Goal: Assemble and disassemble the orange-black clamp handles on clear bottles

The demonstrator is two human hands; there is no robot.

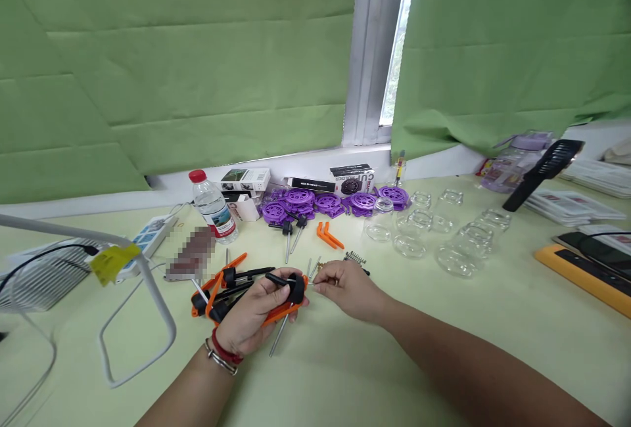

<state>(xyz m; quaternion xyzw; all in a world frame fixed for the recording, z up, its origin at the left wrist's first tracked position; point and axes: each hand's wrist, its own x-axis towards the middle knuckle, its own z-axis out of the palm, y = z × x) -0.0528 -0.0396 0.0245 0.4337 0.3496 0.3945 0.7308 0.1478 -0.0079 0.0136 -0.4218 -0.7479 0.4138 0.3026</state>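
My left hand (256, 315) is closed around an orange-and-black clamp-like piece (296, 289). A black handle sticks out of its black block, and a metal rod (279, 338) points down below it. My right hand (352, 288) pinches a small thin metal pin at the piece's right end; the fingers partly hide it. Left of my left hand, several similar orange-and-black pieces (217, 292) lie in a pile. Just beyond my right hand are small springs (355, 257). Two orange angled parts (329, 235) and black-handled metal rods (287, 243) lie farther back.
Purple round holders (328, 203) and small boxes (352, 180) line the wall. A water bottle (215, 210) and a white tubular stand (158, 302) are on the left. Clear bottle-shaped pieces (458, 256), a black brush (542, 171) and a yellow-and-black case (586, 282) are on the right.
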